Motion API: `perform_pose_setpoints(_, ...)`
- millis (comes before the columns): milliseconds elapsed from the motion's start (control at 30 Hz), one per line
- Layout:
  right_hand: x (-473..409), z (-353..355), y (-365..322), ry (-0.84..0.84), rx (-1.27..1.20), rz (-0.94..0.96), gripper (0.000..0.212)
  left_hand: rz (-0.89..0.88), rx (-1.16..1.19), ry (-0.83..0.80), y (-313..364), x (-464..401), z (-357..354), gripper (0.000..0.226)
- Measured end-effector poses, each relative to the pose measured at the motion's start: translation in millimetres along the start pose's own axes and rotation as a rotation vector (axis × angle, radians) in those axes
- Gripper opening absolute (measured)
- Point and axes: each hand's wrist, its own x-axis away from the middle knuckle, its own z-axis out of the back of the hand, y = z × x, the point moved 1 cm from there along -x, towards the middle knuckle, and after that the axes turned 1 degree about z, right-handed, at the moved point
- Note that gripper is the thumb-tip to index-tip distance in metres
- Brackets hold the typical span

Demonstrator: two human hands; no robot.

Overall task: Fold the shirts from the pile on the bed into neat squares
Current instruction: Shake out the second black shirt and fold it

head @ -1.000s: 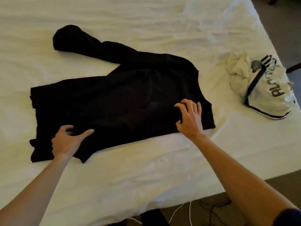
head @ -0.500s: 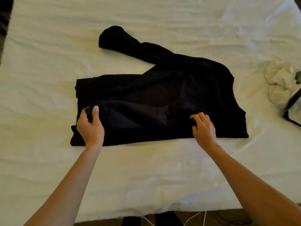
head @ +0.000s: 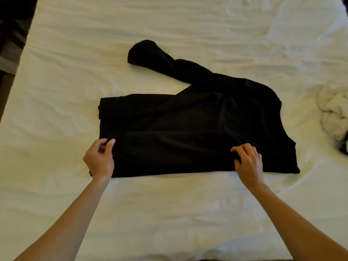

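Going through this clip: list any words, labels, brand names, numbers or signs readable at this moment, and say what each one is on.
None can be read.
Black shirt: plain, no print or tag showing.
White sheet: no markings.
Crumpled white clothes at the right edge: cut off by the frame, no lettering in view.
Left hand and right hand grip the shirt's near edge; nothing written there either.
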Motion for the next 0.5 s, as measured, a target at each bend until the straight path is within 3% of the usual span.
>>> perform_pose_setpoints(133, 5, 2, 1, -0.107, 0.017, 0.002, 0.044, 0.055, -0.13, 0.035, -20, 14, -5, 0.035)
perform_pose_setpoints(233, 8, 10, -4, -0.089, -0.067, 0.021, 0.052, -0.223, -0.176, 0.108, 17, 68, -42, 0.044)
perform_pose_setpoints(367, 13, 10, -4, 0.041, -0.161, -0.03, 0.048, -0.586, 0.04, -0.383, 79, 165, -129, 0.041)
perform_pose_setpoints(433, 8, 13, 2, 0.136, -0.203, -0.071, 0.047, -0.704, -0.072, -0.524, 94, 195, -167, 0.044)
perform_pose_setpoints(500, -1, 16, 10, 0.221, -0.283, -0.135, 0.043, -0.719, -0.23, -0.553, 100, 206, -194, 0.05)
